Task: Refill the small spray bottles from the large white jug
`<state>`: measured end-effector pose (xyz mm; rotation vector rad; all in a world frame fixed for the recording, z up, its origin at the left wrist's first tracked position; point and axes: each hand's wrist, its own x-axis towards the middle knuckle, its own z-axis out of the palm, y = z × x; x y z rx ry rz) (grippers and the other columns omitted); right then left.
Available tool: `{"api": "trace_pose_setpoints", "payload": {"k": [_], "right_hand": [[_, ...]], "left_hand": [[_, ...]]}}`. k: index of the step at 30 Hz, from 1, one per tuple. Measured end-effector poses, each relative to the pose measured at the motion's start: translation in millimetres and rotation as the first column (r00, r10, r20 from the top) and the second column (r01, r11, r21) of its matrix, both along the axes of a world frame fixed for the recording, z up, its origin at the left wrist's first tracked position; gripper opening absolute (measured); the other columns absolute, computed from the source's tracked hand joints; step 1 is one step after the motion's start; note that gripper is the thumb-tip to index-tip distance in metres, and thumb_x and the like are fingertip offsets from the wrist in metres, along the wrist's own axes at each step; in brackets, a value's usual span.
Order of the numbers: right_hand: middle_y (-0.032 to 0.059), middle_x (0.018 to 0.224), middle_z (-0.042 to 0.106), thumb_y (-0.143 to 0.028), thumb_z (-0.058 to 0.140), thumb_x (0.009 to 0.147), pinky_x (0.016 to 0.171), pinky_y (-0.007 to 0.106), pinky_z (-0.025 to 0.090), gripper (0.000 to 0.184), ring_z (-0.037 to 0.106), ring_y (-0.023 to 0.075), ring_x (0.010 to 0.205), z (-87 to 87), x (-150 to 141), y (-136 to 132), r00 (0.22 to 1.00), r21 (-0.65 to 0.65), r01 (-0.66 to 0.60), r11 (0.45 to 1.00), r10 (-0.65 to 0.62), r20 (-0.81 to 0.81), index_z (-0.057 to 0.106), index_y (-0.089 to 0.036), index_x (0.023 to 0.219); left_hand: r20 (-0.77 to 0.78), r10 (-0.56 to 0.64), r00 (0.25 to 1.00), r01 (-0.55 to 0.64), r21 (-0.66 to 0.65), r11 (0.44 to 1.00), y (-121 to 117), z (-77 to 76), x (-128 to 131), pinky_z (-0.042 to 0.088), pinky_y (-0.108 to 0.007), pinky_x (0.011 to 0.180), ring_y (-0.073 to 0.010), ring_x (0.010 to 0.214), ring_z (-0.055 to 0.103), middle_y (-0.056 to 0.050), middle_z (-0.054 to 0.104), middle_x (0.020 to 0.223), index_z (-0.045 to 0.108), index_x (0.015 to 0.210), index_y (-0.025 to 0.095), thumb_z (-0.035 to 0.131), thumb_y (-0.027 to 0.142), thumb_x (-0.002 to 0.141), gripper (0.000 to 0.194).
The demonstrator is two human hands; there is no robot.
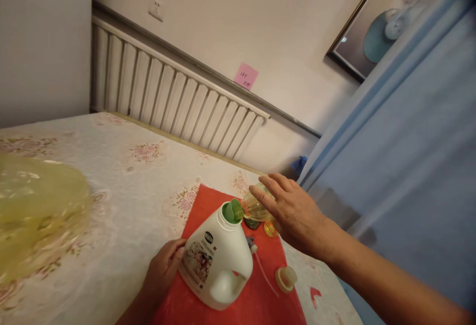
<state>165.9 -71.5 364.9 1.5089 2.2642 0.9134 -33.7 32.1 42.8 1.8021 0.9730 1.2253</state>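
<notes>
A white plastic detergent jug [222, 250] with a printed label and a side handle stands uncapped on a red sheet [269, 260]. A green pouring spout [232, 211] sits in its neck. My left hand [165, 268] is closed against the jug's left side, thumb in front, other fingers partly hidden. My right hand [288, 203] grips a clear bottle [256, 206], tipped left with its mouth at the spout. The bottle looks yellowish inside, and the hand covers part of it. Below it lies a pump head [253, 248] with a thin clear tube.
A cream cap [286, 279] lies on the red sheet's right side. A small red scrap [315, 296] is on the floral tablecloth [145, 186]. At left is a large yellow translucent plastic bag [40, 211]. A radiator [174, 92] and blue curtain [405, 161] border the table.
</notes>
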Motion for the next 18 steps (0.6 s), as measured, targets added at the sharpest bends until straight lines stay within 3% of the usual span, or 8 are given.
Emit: {"api": "trace_pose_setpoints", "payload": {"k": [11, 18], "right_hand": [[0.0162, 0.138, 0.045, -0.007, 0.063, 0.067, 0.091, 0.046, 0.044, 0.071, 0.041, 0.0349, 0.122, 0.2, -2.7, -0.1, 1.000, -0.001, 0.003, 1.000, -0.003, 0.028, 0.043, -0.019, 0.135], [0.0161, 0.139, 0.044, -0.008, 0.061, 0.069, 0.095, 0.047, 0.043, 0.069, 0.040, 0.0355, 0.124, 1.5, -4.6, -1.3, 0.999, -0.015, 0.015, 1.000, -0.014, 0.034, 0.043, -0.019, 0.135]], "left_hand": [[-0.009, -0.012, 1.000, 0.012, -0.020, 1.000, -4.2, 8.4, -1.4, 0.055, -0.033, 0.080, -0.0227, 0.092, 0.067, -0.007, 0.072, 0.099, 0.065, 0.099, 0.020, 0.041, 0.043, 0.089, 0.035], [-0.003, -0.006, 1.000, 0.006, -0.021, 1.000, -2.0, 2.7, -0.5, 0.055, -0.032, 0.080, -0.0221, 0.092, 0.067, -0.006, 0.072, 0.099, 0.065, 0.099, 0.021, 0.043, 0.042, 0.089, 0.033]]}}
